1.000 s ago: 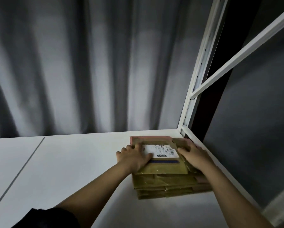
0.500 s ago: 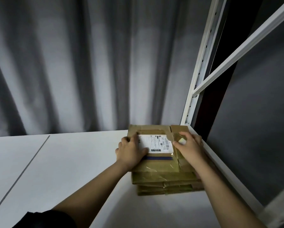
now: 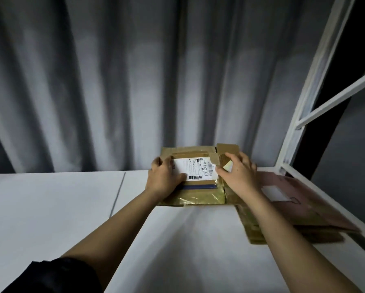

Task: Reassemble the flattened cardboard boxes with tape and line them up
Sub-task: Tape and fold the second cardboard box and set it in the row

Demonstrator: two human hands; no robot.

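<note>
Flattened box (image 3: 195, 192) light, thin, bendy; old tape glossy, likely slippery. Left hand (image 3: 163, 179) grips its left edge, right hand (image 3: 238, 176) grips right flap. Best hold: both side edges. Remaining stack (image 3: 304, 212) lies right of it on tabletop (image 3: 50, 208).

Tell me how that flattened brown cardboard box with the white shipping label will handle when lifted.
The flattened brown cardboard box with the white shipping label probably stays fairly stiff, being flat board. Its loose corner flap may swing. Glossy tape across its face looks slippery, so the left hand and right hand should hold its edges.
</note>
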